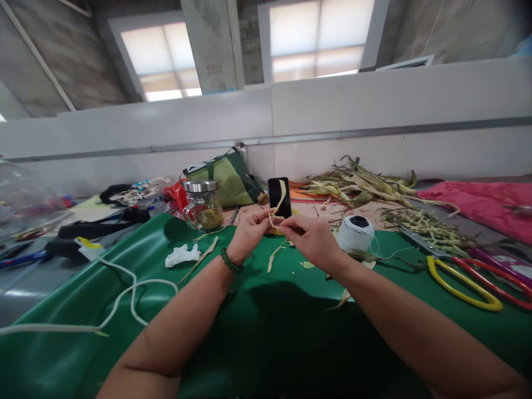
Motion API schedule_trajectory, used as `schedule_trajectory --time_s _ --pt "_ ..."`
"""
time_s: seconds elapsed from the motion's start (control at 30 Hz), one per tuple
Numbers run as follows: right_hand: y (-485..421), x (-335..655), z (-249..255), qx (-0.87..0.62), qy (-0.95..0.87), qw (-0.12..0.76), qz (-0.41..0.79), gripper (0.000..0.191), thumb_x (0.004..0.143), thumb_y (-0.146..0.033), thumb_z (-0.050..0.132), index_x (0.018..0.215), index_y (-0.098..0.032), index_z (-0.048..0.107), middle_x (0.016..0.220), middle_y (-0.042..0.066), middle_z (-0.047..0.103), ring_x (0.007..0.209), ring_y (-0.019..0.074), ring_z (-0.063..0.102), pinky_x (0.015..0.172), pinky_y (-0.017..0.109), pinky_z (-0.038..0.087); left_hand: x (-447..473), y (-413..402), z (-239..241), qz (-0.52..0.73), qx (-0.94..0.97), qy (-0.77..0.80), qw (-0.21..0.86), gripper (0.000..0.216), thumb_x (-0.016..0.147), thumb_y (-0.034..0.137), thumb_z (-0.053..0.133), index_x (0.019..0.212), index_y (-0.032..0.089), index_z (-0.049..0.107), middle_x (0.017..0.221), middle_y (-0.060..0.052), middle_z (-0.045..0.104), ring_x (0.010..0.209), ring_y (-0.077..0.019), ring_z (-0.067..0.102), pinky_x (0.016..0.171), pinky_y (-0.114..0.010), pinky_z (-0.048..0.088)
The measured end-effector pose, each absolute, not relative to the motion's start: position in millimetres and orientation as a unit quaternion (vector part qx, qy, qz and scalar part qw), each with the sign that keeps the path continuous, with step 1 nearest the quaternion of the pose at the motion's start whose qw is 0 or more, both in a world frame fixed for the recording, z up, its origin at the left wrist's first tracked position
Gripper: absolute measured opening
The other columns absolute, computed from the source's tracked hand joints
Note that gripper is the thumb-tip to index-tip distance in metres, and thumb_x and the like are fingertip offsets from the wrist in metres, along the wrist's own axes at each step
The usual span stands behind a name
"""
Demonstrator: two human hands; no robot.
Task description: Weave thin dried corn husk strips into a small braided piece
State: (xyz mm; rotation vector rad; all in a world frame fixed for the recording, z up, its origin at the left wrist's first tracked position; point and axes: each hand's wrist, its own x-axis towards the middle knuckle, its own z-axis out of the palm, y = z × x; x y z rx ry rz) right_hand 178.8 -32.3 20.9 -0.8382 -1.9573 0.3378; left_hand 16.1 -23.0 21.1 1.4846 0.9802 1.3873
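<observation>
**A:** Where is the leaf strip (282, 198)?

**B:** At the middle of the frame, raised off the green mat (266, 316) and pinched between both hands. The left hand (248, 231), the one with the bead bracelet (230, 260), closes thumb and fingers on the strip's lower end. The right hand (311, 238) grips it just beside, its fingertips almost touching the left's. The free end curls upward in front of the black phone (274, 188) propped behind.

**A:** How would it handle?

**B:** I judge it very light, thin and pliable, since it arcs on its own. Dried plant fibre like this probably splits lengthwise and cracks if creased hard. It wants a gentle pinch across the flat, close to the spot being worked, not out at the loose tip.

**A:** Slippery?

**B:** Likely not. The surface looks dry and matte.

**A:** What lies around it?

**B:** A spool of white thread (354, 233) sits just right of the right hand, and a lidded glass jar (202, 206) stands left of centre. Yellow- and red-handled scissors (461, 282) lie at the right edge, a heap of dried leaves (361, 185) fills the upper right, and small scraps are scattered on the mat below the hands.
</observation>
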Motion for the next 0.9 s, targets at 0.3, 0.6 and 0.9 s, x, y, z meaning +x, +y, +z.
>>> schedule_trajectory --time_s 0.3,0.6,0.9 --pt "-25 181 19 -0.402 -0.785 0.46 0.1 0.014 0.082 -0.031 0.063 0.076 -0.02 0.07 0.068 0.003 0.071 0.058 0.0149 0.061 0.055 0.025 0.04 9 -32 33 0.471 0.608 0.365 0.525 0.047 0.059 0.018 0.077 0.105 0.015 0.071 0.1 -0.009 0.073 0.087 -0.0189 0.067 0.069 -0.024 0.053" --pt "-29 183 21 -0.344 -0.822 0.423 -0.163 0.014 0.085 -0.026 0.06 0.077 -0.018 0.069 0.071 0.004 0.067 0.069 0.0174 0.057 0.062 0.028 0.038 14 -28 26 0.523 0.58 0.362 0.509 0.041 0.061 0.039 0.08 0.093 0.014 0.075 0.088 -0.008 0.074 0.077 -0.0168 0.066 0.072 -0.028 0.053" --pt "-36 160 9 -0.135 -0.84 0.385 -0.357 0.021 0.087 -0.011 0.051 0.072 -0.017 0.064 0.072 0.005 0.056 0.077 0.0189 0.049 0.074 0.031 0.041 18 -31 25 0.468 0.582 0.354 0.563 0.031 0.055 0.017 0.077 0.086 0.012 0.076 0.076 -0.005 0.073 0.071 -0.0128 0.06 0.066 -0.02 0.044"
